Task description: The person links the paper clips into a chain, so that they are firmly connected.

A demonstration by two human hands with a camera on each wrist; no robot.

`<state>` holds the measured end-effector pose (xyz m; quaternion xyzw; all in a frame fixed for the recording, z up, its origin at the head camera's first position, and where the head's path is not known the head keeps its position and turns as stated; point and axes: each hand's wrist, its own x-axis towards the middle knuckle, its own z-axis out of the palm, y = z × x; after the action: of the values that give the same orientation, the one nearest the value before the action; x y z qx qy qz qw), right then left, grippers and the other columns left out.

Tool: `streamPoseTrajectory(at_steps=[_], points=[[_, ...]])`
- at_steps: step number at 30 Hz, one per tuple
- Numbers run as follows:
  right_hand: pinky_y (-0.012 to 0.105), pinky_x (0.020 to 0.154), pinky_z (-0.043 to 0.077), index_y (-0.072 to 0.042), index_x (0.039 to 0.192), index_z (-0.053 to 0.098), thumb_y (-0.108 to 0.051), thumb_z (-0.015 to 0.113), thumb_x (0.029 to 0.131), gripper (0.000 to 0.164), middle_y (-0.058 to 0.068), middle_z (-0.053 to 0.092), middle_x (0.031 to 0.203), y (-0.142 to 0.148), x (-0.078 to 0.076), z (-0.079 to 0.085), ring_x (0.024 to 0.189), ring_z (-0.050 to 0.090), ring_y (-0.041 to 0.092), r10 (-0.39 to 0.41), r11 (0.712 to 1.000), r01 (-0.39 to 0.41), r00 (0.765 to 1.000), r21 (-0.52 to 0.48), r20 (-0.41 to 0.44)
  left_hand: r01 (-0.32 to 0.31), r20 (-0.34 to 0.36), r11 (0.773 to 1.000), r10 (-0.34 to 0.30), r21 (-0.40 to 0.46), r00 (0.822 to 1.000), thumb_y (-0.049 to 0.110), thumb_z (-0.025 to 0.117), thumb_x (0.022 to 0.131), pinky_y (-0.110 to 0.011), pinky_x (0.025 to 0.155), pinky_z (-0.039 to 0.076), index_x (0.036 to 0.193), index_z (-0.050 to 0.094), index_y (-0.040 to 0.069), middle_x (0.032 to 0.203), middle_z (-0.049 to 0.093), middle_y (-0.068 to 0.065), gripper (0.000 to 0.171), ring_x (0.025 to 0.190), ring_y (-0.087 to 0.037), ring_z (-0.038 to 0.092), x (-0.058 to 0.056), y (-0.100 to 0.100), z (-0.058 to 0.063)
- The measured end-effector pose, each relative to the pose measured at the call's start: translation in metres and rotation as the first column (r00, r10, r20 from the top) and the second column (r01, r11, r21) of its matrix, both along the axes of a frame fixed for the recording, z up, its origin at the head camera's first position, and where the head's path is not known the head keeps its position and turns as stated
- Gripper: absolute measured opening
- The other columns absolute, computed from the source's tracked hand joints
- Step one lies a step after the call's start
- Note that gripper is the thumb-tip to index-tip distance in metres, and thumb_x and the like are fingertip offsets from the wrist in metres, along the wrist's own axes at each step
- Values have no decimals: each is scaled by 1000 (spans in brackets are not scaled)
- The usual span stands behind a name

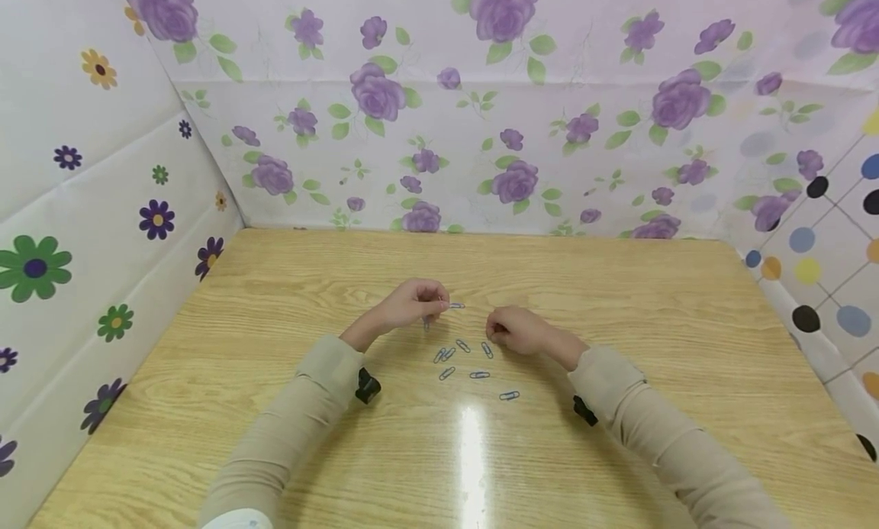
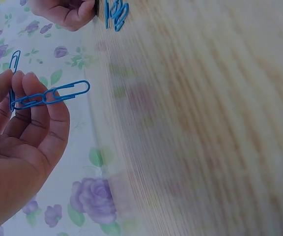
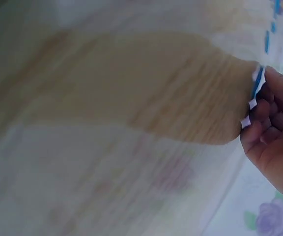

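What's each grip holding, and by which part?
Left grip: linked blue paper clips, pinched by an end clip. Right grip: can't tell whether anything is held.

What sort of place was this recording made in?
Probably an indoor booth set up for filming handwork, though the wider room is out of view. A wooden table is enclosed by flower-printed sheets and a dotted sheet, with paper clips lying on it.

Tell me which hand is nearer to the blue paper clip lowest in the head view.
Right. The right hand is beyond this paper clip; the left hand is farther, beyond and leftward.
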<state>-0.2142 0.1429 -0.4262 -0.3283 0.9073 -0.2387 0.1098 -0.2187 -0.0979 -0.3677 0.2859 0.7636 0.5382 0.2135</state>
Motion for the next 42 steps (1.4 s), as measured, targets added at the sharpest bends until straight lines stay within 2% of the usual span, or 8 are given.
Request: streamPoseTrajectory(at_steps=[6, 12, 16, 21, 26, 29, 35, 42], points=[[25, 61, 42, -10, 75, 63, -7, 66, 82, 8, -4, 56, 70, 10, -5, 1, 64, 48, 10, -74, 995, 77, 996, -67, 45, -3, 11, 1000, 3, 19, 1000, -2, 47, 92, -63, 66, 40, 88, 55, -8, 76, 46, -38, 10, 72, -56, 43, -1, -1, 0], [24, 59, 40, -9, 71, 63, -8, 70, 78, 10, -4, 55, 67, 8, -3, 5, 62, 46, 10, -50, 997, 54, 996, -47, 69, -8, 1, 1000, 8, 7, 1000, -2, 48, 92, -61, 66, 42, 87, 56, -7, 76, 47, -37, 10, 72, -54, 44, -2, -2, -3], [24, 59, 40, -9, 72, 62, -7, 67, 81, 11, -3, 54, 68, 7, -1, 6, 62, 46, 10, -53, 998, 56, 995, -37, 86, -2, -9, 1000, 2, 0, 1000, -2, 48, 92, -57, 64, 43, 89, 55, -9, 75, 47, -37, 11, 70, -52, 44, -10, -2, -16], [26, 62, 43, -5, 86, 63, -5, 62, 85, 2, 0, 58, 75, 9, 0, 6, 67, 49, 12, -81, 989, 92, 992, -114, 100, -5, -22, 1000, 5, -8, 1000, 1, 49, 92, -51, 62, 43, 92, 53, -13, 74, 49, -34, 15, 69, -49, 46, -16, -3, -27], [28, 62, 42, -3, 104, 65, -4, 59, 87, 18, 5, 62, 84, 10, -2, 9, 68, 49, 14, -122, 971, 140, 987, -193, 102, -15, -44, 1000, 14, -22, 999, 4, 52, 92, -47, 61, 45, 93, 54, -13, 70, 52, -26, 18, 67, -43, 49, -17, -3, -29], [29, 63, 43, -3, 101, 67, -6, 60, 86, 17, 4, 63, 85, 8, -4, 13, 70, 51, 15, -193, 943, 223, 971, -246, 140, -13, -59, 1000, 12, -25, 998, 5, 52, 92, -46, 60, 46, 93, 54, -13, 68, 53, -19, 18, 65, -38, 50, -17, -2, -29], [40, 73, 49, 4, 98, 64, -8, 61, 87, 18, 9, 67, 82, 1, -6, 24, 78, 63, 26, -265, 831, 392, 902, -394, 340, 1, -64, 1000, -2, -19, 998, 4, 51, 92, -43, 59, 46, 93, 54, -13, 67, 53, -18, 17, 64, -38, 50, -18, 1, -30], [46, 73, 49, 6, 97, 65, -11, 61, 87, 20, 12, 68, 85, -9, -8, 30, 76, 63, 26, -278, 759, 458, 871, -462, 405, -18, -78, 1000, 16, -25, 997, 5, 52, 92, -52, 62, 43, 92, 55, -11, 71, 53, -28, 16, 66, -43, 50, -16, 4, -29]])
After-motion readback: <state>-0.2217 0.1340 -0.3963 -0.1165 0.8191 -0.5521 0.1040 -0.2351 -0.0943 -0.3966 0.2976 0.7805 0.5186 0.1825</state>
